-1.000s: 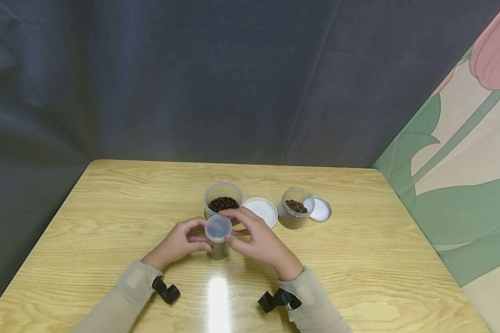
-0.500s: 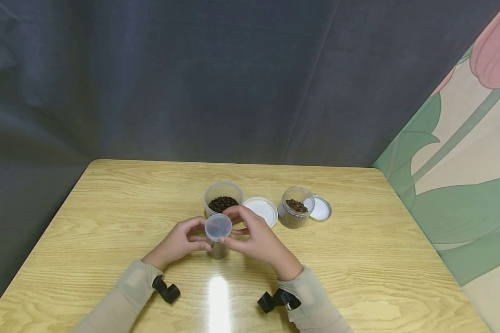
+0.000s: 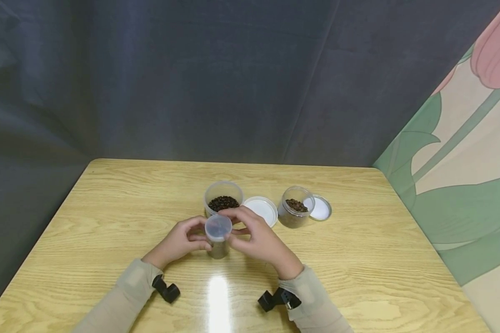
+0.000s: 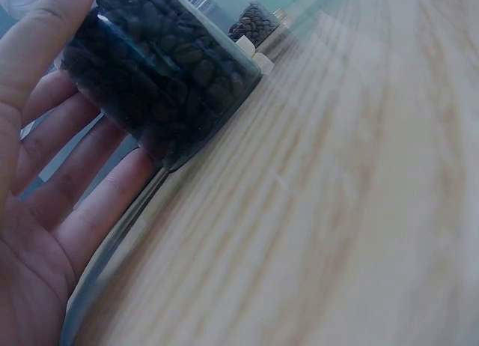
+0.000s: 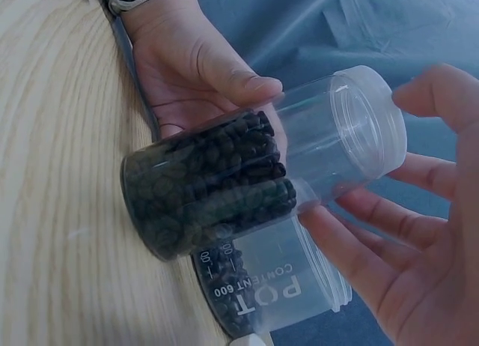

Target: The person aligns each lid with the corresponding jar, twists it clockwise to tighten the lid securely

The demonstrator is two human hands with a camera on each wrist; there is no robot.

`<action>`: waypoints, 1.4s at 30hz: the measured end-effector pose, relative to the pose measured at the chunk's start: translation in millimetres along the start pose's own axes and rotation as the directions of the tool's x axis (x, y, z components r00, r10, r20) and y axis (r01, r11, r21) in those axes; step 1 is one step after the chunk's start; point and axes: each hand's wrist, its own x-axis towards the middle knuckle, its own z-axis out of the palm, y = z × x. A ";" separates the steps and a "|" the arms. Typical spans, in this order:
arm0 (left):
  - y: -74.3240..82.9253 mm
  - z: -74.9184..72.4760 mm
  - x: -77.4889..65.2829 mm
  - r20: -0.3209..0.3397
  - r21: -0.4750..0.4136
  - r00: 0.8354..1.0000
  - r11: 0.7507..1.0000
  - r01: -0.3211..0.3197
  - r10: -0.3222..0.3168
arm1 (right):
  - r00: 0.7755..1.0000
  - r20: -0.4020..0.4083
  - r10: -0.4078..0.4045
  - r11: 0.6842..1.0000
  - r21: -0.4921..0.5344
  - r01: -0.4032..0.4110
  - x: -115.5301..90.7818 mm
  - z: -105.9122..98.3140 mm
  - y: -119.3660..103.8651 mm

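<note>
A clear jar [image 5: 217, 174], about half full of dark coffee beans, stands upright on the table in front of the person. Its translucent lid [image 3: 218, 227] is on the mouth. My left hand [image 3: 178, 243] holds the jar's body from the left, fingers curved around the side, as the left wrist view shows. From the right, my right hand [image 3: 256, 236] grips the lid's edge with thumb and fingers. In the right wrist view the right thumb touches the lid's rim, and lower fingers lie along the jar's far side.
Just behind stands an uncovered translucent tub [image 3: 223, 185] with dark beans. A white lid [image 3: 261, 210] lies beside it. Further right are an uncovered clear jar [image 3: 292, 221] of browner beans and a round lid [image 3: 321, 210]. A dark curtain [image 3: 233, 92] hangs beyond the table.
My right thumb slid left along the lid's front edge, then came back to the right, with the fingers shifting at the rear. The left hand and the jar stay in place.
</note>
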 end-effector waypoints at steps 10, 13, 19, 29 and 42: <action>-2.4 -0.7 -0.6 0.009 -0.017 1.000 1.000 -0.008 0.009 | 0.999 -0.023 0.025 0.999 0.029 -0.024 2.2 2.4 -1.7; -1.9 -0.6 -1.1 0.012 -0.020 1.000 1.000 -0.003 0.004 | 0.999 -0.030 0.029 1.000 0.014 -0.028 1.8 2.7 -2.1; -0.8 0.1 -0.7 0.019 -0.039 1.000 0.999 0.000 0.001 | 1.000 -0.020 -0.004 1.000 -0.015 0.004 0.1 1.7 -2.1; -0.8 -0.4 -1.3 0.016 -0.030 1.000 1.000 0.004 -0.003 | 1.000 0.006 0.011 0.999 0.045 -0.011 0.6 0.1 -2.3; -2.9 -0.3 -0.3 0.023 -0.045 0.999 0.999 -0.024 0.025 | 0.994 -0.059 0.088 0.988 0.134 -0.079 3.2 4.5 -5.4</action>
